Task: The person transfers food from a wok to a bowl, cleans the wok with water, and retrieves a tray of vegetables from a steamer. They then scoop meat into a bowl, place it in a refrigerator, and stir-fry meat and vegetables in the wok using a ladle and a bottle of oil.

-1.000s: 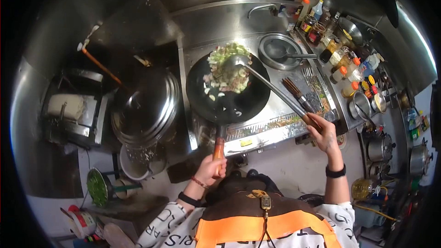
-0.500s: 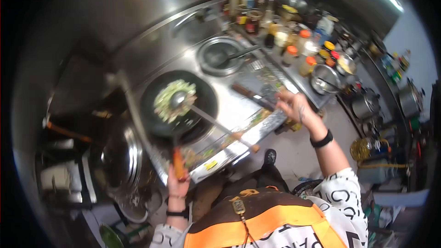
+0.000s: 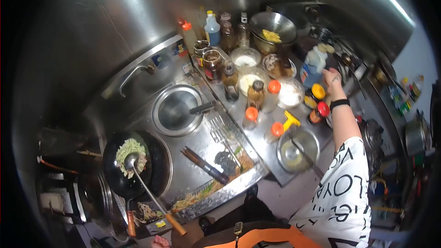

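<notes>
My right hand is stretched out to the far right of the counter, its fingers closed at the side of a translucent plastic jug with blue on it. At the bottom edge my left hand shows only in part, loosely open and apart from the wok's wooden handle. The black wok sits on the stove at left with chopped pale-green vegetables in it. A ladle rests in the wok, its bowl on the vegetables and its wooden handle over the stove's front edge.
A metal pot of liquid with a dark-handled tool stands behind the wok. A brush-like tool lies on the stove. Sauce bottles, bowls of white seasoning and jars crowd the counter. A steel bowl stands at its front.
My right hand has moved from above the stove's right side to the jug on the counter. My left hand has let go of the wok handle. The view has turned right.
</notes>
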A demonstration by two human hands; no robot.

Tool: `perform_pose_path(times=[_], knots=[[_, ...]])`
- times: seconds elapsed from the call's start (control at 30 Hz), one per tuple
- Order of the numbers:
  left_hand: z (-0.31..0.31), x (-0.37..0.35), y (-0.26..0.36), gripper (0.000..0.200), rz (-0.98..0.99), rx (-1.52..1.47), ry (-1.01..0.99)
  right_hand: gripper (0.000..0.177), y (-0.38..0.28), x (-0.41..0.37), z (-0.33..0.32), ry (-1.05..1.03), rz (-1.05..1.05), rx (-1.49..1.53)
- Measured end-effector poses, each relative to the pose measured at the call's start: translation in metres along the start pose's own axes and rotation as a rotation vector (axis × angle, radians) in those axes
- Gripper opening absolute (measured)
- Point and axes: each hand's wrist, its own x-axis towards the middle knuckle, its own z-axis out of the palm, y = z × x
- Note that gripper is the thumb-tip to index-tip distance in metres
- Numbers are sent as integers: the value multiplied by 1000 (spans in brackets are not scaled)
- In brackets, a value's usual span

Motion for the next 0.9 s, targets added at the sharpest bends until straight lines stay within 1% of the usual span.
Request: perform_pose_path(times=[0.03,0.07,0.1,0.13,0.17,0.2,0.23,0.27,0.3,0.33,0.37,0.4,0.43,0.47,0.5,0.53,0.6,0.67,0.7,0.8,0.87,0.9], knots=[[-2,-6,-3,42,6,-50,4,60,9,29,2,34,17,-54],[-7,-14,-4,41,15,-98,11,61,18,45,12,66,37,-110],[-11,-27,-5,41,27,-125,38,60,16,51,19,51,82,-105],[-9,-45,-4,41,78,-64,-14,60,7,51,22,36,128,-104],[-6,-62,-2,41,128,1,-66,58,4,55,26,-54,150,-42],[-5,-74,-1,40,141,-11,-35,56,8,64,30,-141,171,17],[-3,-85,0,40,153,-25,-1,53,23,77,39,-73,128,48],[-4,-91,-1,38,189,12,-62,50,38,94,47,-17,81,79],[-6,-106,-5,37,229,36,-103,37,60,119,46,-78,-22,93],[32,-147,-14,35,276,-30,36,38,64,132,48,-180,6,193],[34,-144,-16,33,327,-106,70,38,65,140,46,-285,88,317],[31,-146,-19,32,285,-117,109,39,61,144,46,-365,156,398],[35,-159,-20,31,267,-100,-21,40,58,149,44,-421,209,443],[28,-153,-21,32,232,-82,34,38,53,151,40,-365,217,454],[30,-156,-23,35,221,-105,42,36,74,194,42,-357,283,507],[33,-162,-23,35,225,-85,71,29,69,197,37,-327,347,470],[31,-169,-21,36,226,-79,115,26,50,204,21,-145,299,274],[24,-165,-17,35,238,-100,166,26,67,264,-4,-252,25,273],[18,-161,-15,35,229,-107,175,27,5,200,-4,-183,59,243],[2,-135,-25,34,179,-143,215,30,-118,27,-10,-54,-148,181],[-8,-111,-30,32,139,-103,163,34,-139,73,-32,-172,-211,155],[-8,-102,-32,31,125,-62,135,34,-166,55,-41,-193,-285,135]])
